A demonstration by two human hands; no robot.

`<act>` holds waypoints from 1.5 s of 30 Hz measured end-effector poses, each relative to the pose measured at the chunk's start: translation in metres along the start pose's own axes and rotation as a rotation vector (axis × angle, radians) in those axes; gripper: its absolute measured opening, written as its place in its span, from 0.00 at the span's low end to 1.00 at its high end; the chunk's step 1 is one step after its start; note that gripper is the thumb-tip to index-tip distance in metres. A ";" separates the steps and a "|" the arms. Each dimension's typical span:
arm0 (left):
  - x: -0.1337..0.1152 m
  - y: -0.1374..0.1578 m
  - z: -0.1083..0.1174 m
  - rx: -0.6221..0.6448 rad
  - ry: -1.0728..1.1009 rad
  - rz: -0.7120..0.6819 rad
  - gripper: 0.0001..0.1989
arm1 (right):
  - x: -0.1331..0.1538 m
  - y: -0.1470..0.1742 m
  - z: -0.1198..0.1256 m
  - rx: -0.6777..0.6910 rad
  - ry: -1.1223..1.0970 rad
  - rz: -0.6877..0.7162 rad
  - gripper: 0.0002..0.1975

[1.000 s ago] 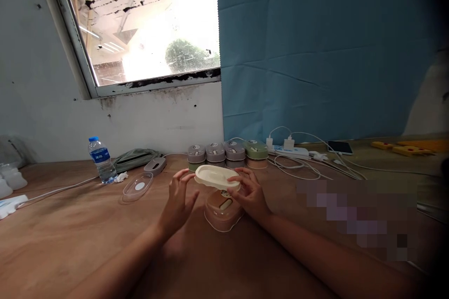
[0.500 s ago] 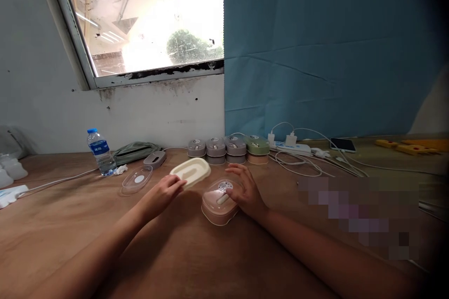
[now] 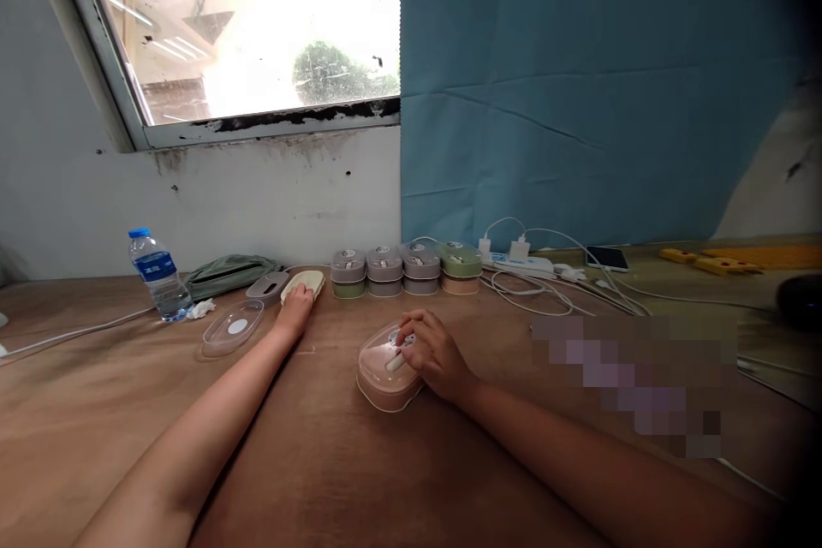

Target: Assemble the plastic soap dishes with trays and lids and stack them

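Note:
My left hand (image 3: 297,310) reaches forward to a cream oval tray (image 3: 311,281) at the back of the table. Its fingers lie over the tray's near edge and pinch it. In front of me stands a pink lunch box (image 3: 385,392) with a clear lid, a round sticker and a pale handle on top. Over the right side of that lid curls my right hand (image 3: 437,355), thumb and fingertips close to the handle. Left of the cream tray are a grey oval tray (image 3: 267,286) with a slot and a loose clear lid (image 3: 222,330).
Several two-tier lunch boxes (image 3: 420,267) stand in a row by the wall. A water bottle (image 3: 159,276), a green pouch (image 3: 224,276) and crumpled tissue (image 3: 201,309) are at left. A power strip (image 3: 530,265) with loose cables and a phone (image 3: 607,258) lie at right.
My left hand has carried the cream tray away to the back left, beside the grey one. The right hand stays at the pink box, its fingers more curled. The view has turned slightly right.

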State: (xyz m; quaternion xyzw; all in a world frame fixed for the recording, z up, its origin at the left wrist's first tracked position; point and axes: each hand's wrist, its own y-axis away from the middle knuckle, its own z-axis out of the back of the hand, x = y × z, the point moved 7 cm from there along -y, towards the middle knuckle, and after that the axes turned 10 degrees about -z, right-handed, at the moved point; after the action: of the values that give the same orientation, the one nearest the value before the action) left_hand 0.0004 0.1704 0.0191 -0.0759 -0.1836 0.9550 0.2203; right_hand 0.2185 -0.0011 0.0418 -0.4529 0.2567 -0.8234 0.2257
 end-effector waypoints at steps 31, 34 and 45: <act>0.096 0.108 0.065 -0.108 -0.176 0.555 0.45 | -0.028 -0.008 -0.003 -0.003 -0.015 -0.271 0.10; 0.099 0.108 0.060 -0.107 -0.109 0.547 0.42 | -0.037 -0.009 -0.003 0.004 -0.062 -0.327 0.11; 0.112 0.109 0.055 -0.157 0.047 0.519 0.40 | -0.038 -0.009 -0.003 0.012 -0.095 -0.384 0.14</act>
State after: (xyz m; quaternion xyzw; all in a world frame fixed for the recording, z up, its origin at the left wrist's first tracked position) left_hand -0.1544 0.1121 0.0206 -0.1596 -0.2261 0.9603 -0.0343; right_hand 0.2330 0.0295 0.0222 -0.5305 0.1497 -0.8306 0.0794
